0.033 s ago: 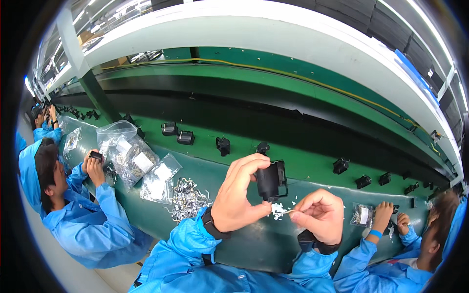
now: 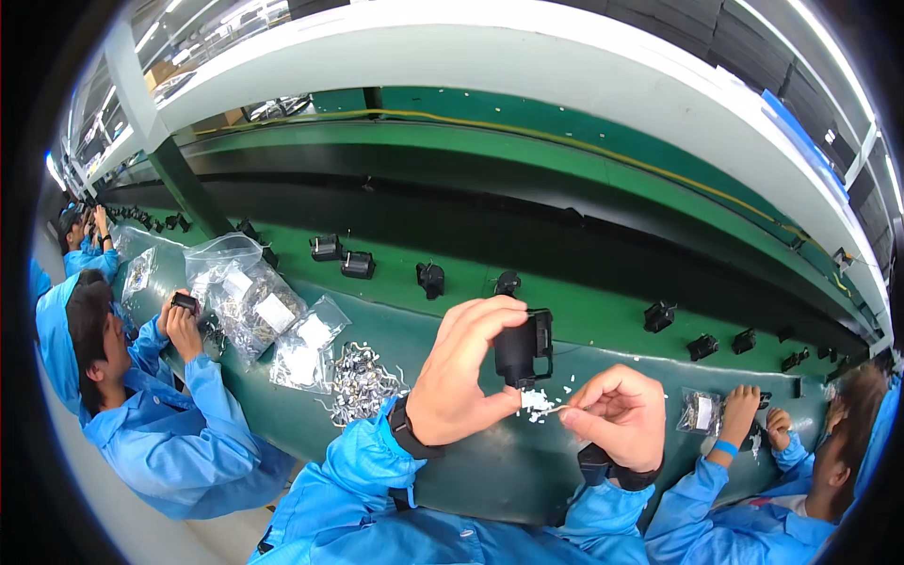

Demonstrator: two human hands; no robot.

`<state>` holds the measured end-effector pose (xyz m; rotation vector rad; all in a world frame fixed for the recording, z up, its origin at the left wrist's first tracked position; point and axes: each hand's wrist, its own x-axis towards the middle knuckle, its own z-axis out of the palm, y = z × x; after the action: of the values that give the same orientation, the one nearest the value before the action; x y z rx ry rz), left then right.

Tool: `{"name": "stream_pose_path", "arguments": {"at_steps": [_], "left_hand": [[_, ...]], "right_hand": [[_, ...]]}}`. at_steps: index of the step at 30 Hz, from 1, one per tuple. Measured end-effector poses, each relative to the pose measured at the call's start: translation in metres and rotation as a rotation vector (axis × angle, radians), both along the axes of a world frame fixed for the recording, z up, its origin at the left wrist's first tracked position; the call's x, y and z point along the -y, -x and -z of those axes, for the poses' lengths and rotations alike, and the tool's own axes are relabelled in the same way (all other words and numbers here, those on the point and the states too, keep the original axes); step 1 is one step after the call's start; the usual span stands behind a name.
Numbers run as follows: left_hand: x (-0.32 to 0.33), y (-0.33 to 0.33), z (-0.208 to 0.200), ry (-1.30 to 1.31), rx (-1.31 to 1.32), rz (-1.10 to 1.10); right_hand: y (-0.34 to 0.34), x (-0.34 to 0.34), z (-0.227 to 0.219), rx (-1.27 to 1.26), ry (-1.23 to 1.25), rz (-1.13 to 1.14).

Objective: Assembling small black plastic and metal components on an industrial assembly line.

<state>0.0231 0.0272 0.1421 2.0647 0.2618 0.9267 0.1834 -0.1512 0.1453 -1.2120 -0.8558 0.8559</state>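
My left hand (image 2: 461, 372) is closed round a black plastic housing (image 2: 516, 356), a rounded body with a rectangular frame on its right side. The housing is held up above the green worktop. Just below and to its right, my right hand (image 2: 617, 410) pinches a thin pale strip or wire (image 2: 553, 411) between thumb and fingertips; its far end lies near the housing's lower edge. Small white pieces (image 2: 537, 403) are scattered on the worktop behind the strip. Left of my left wrist is a pile of bent metal parts (image 2: 363, 384).
Clear bags of small parts (image 2: 250, 301) stand at the left, beside a flatter bag (image 2: 311, 348). Several black housings (image 2: 358, 265) stand along the green belt (image 2: 584, 330) beyond the worktop. Co-workers in blue sit at the left (image 2: 179, 424) and right (image 2: 753, 508), handling parts.
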Motion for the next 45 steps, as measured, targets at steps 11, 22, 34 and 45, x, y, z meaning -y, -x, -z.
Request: {"name": "stream_pose_path", "arguments": {"at_steps": [11,22,34,45], "left_hand": [[-0.003,-0.013,0.012,-0.442,-0.037,0.065],[0.003,-0.016,0.017,-0.541,-0.050,0.061],[-0.012,-0.007,0.009,-0.191,-0.139,0.235],[-0.027,0.001,0.015,0.264,-0.090,0.528]], "right_hand": [[-0.004,-0.015,0.002,0.313,0.233,0.059],[0.004,-0.023,0.006,0.261,0.236,0.039],[-0.011,-0.032,0.027,-0.217,0.057,-0.169],[-0.013,-0.031,0.029,-0.417,-0.118,-0.245]]}}
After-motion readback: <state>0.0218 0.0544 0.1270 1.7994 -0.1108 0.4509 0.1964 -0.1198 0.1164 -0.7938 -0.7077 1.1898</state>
